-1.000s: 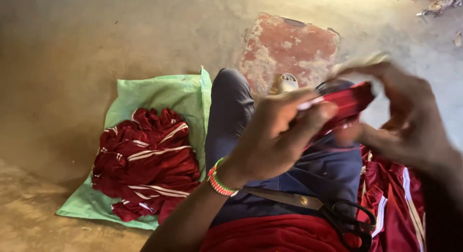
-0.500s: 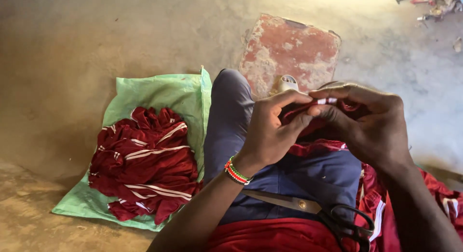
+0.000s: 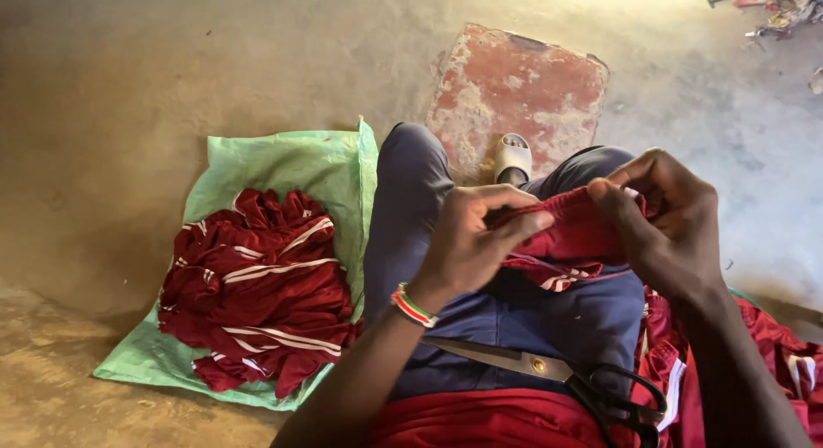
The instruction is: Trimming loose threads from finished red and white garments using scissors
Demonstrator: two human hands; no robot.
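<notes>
My left hand [image 3: 473, 240] and my right hand [image 3: 667, 221] both pinch one piece of dark red cloth with white stripes [image 3: 573, 242], held over my lap. A beaded band circles my left wrist [image 3: 413, 306]. Black-handled scissors [image 3: 573, 378] lie across my thighs, just below the hands, with the blades pointing left. More dark red cloth [image 3: 489, 420] spreads over my lap at the bottom edge.
A heap of dark red striped cloth pieces [image 3: 257, 289] lies on a green plastic sack [image 3: 283, 165] on the dirt floor to my left. A worn red slab [image 3: 514, 88] sits beyond my sandalled foot [image 3: 513, 154]. More red fabric [image 3: 789, 362] lies at right.
My hands have come down from near the camera to just above my lap, still holding the red cloth. The pinch has tightened along its edge.
</notes>
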